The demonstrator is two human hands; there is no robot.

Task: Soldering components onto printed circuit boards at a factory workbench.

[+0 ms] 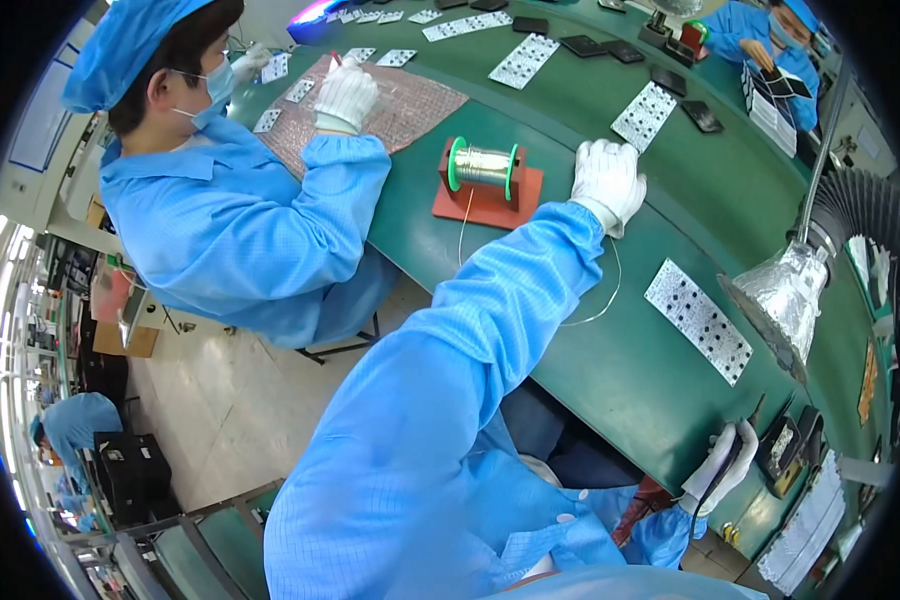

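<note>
A thin silvery solder wire (602, 300) loops across the long dark green workbench (610, 370), running from a green-flanged spool of solder wire on a red stand (485, 180) to the white-gloved left hand (607, 182). That hand lies palm down on the bench just right of the spool, fingers together and curled loosely over the wire's end, blue-sleeved arm stretched far forward. The white-gloved right hand (722, 468) sits low at the bench's near edge, fingers wrapped around a dark-handled tool (738, 445). A white perforated circuit panel (698, 320) lies between them. A blue-gowned co-worker (240, 220) sits at left in a factory room
</note>
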